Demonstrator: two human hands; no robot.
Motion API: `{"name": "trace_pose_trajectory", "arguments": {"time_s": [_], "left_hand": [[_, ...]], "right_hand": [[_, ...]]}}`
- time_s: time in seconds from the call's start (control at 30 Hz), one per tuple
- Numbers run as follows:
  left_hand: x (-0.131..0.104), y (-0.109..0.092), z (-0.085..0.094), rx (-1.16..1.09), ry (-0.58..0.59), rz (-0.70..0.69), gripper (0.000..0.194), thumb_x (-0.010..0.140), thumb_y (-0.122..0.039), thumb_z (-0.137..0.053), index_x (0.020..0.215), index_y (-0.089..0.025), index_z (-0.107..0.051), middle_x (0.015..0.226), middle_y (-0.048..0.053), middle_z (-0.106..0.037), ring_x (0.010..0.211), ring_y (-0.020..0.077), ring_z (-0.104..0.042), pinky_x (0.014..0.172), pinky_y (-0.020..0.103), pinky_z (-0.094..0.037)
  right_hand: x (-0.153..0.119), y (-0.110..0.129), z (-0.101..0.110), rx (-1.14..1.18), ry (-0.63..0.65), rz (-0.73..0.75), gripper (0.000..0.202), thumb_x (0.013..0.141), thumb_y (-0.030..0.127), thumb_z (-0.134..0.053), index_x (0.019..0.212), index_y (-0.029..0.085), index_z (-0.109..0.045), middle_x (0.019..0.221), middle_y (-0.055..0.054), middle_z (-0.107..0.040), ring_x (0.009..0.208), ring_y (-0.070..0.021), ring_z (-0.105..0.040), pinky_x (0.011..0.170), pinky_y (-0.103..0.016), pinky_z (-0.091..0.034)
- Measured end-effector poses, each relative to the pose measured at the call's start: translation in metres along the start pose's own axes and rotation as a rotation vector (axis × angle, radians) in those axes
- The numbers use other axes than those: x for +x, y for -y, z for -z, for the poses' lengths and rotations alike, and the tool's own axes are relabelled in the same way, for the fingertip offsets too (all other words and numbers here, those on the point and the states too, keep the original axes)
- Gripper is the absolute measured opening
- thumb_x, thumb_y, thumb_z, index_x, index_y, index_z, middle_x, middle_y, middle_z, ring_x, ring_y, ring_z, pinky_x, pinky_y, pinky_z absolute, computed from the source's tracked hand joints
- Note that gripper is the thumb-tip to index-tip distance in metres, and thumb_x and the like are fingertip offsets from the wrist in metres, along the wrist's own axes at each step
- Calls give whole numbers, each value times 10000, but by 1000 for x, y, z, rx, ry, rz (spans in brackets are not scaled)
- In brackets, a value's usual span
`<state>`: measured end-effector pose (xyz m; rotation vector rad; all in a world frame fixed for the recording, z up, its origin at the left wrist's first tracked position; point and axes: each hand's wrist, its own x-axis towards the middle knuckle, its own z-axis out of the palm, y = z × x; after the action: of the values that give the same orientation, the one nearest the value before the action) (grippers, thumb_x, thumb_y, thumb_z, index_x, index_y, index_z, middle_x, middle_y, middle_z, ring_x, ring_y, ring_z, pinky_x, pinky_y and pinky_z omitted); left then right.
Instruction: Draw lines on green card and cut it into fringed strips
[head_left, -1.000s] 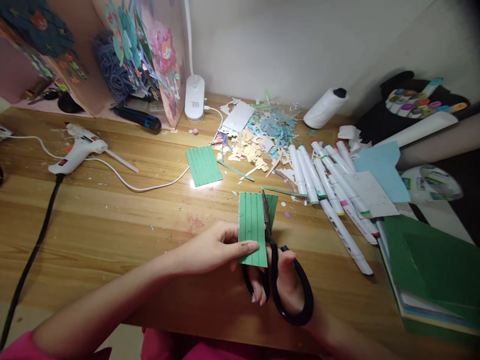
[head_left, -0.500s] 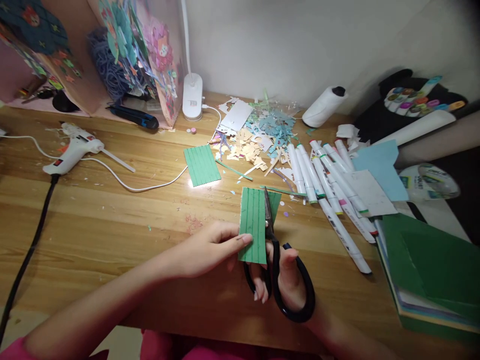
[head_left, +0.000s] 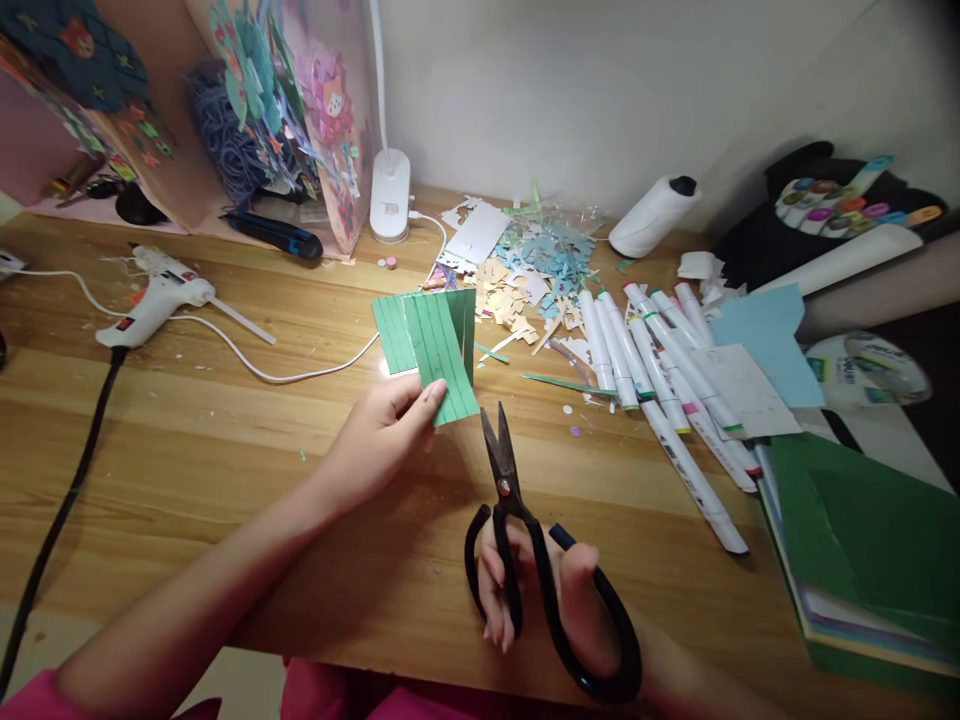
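Observation:
Between thumb and fingers, my left hand point(head_left: 390, 430) pinches a piece of green paper point(head_left: 436, 350) marked with dark parallel lines. A partly separated strip or second layer of it angles away at its right side. Behind it on the table lies another lined green piece point(head_left: 390, 330), partly covered. My right hand point(head_left: 577, 590) has its thumb and fingers through the black handles of a pair of scissors point(head_left: 504, 485). The blades stand slightly apart and point up toward the paper's lower right corner, not touching it.
Paper scraps point(head_left: 532, 260) are heaped at the back. Several white markers point(head_left: 660, 360) lie to the right, beside stacked green sheets point(head_left: 862, 540). A white glue gun point(head_left: 154, 300) with cords sits at the left, near a utility knife point(head_left: 274, 235) and lamp base point(head_left: 391, 195).
My left hand has carried the green paper up and left, over the other green piece. The scissors have come off the paper and moved down and slightly left, blades now parted.

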<state>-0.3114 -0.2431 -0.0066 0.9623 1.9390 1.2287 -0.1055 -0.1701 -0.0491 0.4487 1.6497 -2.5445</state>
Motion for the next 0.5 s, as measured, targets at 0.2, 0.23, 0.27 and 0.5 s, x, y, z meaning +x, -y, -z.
{"name": "trace_pose_trajectory", "arguments": {"time_s": [0.2, 0.23, 0.27, 0.5], "left_hand": [[-2, -1, -2, 62, 9, -49, 393, 926, -371, -410, 585, -177, -426, 559, -45, -433, 530, 95, -404, 513, 204, -298], [-3, -1, -4, 77, 19, -60, 392, 927, -366, -411, 584, -177, -425, 556, -47, -429, 531, 94, -400, 515, 203, -296], [-3, 0, -5, 93, 28, -67, 393, 928, -363, -411, 583, -176, -425, 552, -50, -426, 531, 93, -397, 517, 203, -294], [-6, -1, -9, 118, 78, -62, 413, 931, -370, -397, 570, -173, -435, 532, -57, -415, 513, 94, -382, 512, 210, -281]], "right_hand": [[-1, 5, -2, -25, 20, -22, 752, 685, 845, -184, 800, 161, -474, 562, 5, -520, 454, -105, -478, 464, -214, -377], [-1, 6, -2, -27, 21, -21, 738, 696, 838, -196, 795, 161, -473, 561, 8, -514, 454, -102, -475, 461, -209, -369], [-1, 7, -3, -29, 18, -20, 728, 703, 833, -206, 792, 161, -471, 563, 10, -510, 456, -101, -474, 458, -206, -363], [0, 3, -3, -58, -14, -32, 727, 698, 841, -169, 797, 176, -444, 533, 14, -519, 438, -99, -462, 450, -207, -362]]}}
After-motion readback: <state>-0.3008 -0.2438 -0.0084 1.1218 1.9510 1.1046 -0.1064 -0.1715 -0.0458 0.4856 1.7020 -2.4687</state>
